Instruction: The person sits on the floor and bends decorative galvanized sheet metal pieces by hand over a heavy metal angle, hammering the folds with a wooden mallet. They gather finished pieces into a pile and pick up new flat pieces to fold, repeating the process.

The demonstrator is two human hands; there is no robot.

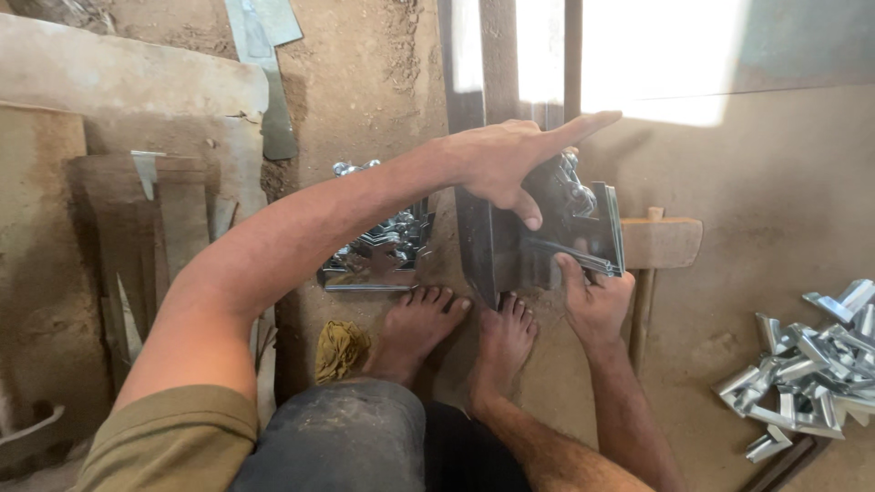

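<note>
A dusty earthen floor fills the view, with bright light falling in at twelve o'clock. The person sits low, bare feet braced against a dark upright metal plate, apparently to steady it. The left hand reaches across and lies mostly open over the top of a stack of shiny metal pieces, forefinger stretched out and thumb pressing down, seemingly keeping the stack square against the plate. The right hand closes round the stack's lower edge from below. A wooden mallet lies just behind. Loose metal brackets sit heaped at four o'clock; another shiny pile rests at eleven, and a yellow rag lies beside the feet.
</note>
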